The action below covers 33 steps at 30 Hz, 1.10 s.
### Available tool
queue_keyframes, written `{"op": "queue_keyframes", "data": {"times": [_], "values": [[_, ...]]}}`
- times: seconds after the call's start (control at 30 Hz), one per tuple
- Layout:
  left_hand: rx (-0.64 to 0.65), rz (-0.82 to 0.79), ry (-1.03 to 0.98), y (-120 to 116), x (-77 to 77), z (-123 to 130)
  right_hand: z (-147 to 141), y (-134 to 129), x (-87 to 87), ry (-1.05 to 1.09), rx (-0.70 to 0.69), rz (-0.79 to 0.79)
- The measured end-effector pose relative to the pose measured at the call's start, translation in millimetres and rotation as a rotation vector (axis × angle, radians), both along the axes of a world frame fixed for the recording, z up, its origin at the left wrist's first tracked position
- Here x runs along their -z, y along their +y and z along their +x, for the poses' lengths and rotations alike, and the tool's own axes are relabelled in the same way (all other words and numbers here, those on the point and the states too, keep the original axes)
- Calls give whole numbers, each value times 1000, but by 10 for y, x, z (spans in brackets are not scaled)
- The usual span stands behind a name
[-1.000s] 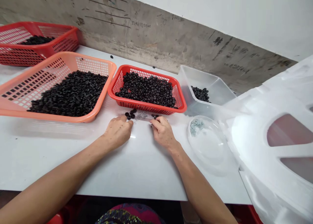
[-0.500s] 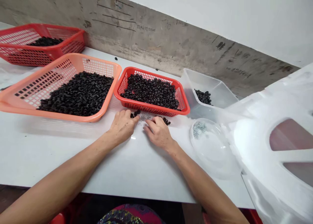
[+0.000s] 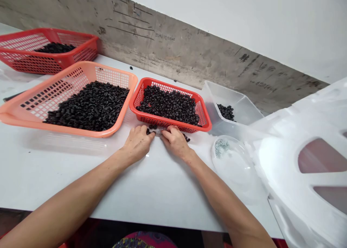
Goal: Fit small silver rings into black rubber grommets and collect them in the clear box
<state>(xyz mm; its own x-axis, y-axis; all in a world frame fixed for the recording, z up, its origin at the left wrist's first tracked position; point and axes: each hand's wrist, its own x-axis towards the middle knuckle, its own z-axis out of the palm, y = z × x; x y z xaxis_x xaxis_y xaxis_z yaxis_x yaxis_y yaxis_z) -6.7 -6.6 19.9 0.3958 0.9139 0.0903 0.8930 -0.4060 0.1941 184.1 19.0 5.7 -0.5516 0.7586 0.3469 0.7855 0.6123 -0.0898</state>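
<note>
Worktop: smooth white worktop [image 3: 162,190] is running along a stained grey wall [image 3: 176,52] at its back edge.
Mid basket: small red plastic lattice basket [image 3: 173,121] is sitting ctr, twd the back edge, holding a heap of shiny black rings [image 3: 170,105].
L hand: bare L hand [image 3: 138,142] is resting palm down nr the mid basket's front L corner; fingers are bending close tog.; can't tell if clamped on anything.
R hand: bare R hand [image 3: 176,141] is working just beside it, nr the same front rim; thumb & fingers are bunching tog., grip on any pc hidden.
Loose pcs: a few small black rings [image 3: 152,126] are lying by the L fingertips, more dark pcs [image 3: 186,137] beside the R hand; tiny clear/silvery bits [image 3: 158,131] are showing btwn, too small to ID.
L side: big peach plastic lattice basket [image 3: 70,131] is holding small matte black pcs [image 3: 92,105]; deeper red lattice basket [image 3: 86,50] is standing at back L corner w/ more black.
R side: clear rectangular plastic box [image 3: 244,107] is standing twd the back edge w/ some black rings; clear round dish [image 3: 231,165], nr the R edge, is holding silvery bits [image 3: 221,148].
</note>
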Motion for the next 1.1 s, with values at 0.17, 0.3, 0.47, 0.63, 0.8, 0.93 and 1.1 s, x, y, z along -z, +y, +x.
{"op": "queue_keyframes", "data": {"times": [0.17, 0.3, 0.47, 0.63, 0.8, 0.93, 1.1], "values": [[-9, 7, -563, -12, 42, 33, 212, -67, -91, 206, 62, 13], [-236, -383, -1205, -67, -6, 109, 270, -187, -53, 217, 189, -28], [-391, -888, -1569, -110, -41, 154, 189, -279, 27, 203, 186, -51], [-375, -914, -1645, -87, -26, 147, 50, -252, 86, 129, 143, 16], [-371, -903, -1670, -88, -13, 161, -43, -224, 186, 38, 131, 9], [-385, -929, -1696, -86, -4, 167, -43, -229, 223, 54, 135, 3], [-348, -966, -1714, -76, 11, 157, -20, -259, 181, 84, 100, -30]]}}
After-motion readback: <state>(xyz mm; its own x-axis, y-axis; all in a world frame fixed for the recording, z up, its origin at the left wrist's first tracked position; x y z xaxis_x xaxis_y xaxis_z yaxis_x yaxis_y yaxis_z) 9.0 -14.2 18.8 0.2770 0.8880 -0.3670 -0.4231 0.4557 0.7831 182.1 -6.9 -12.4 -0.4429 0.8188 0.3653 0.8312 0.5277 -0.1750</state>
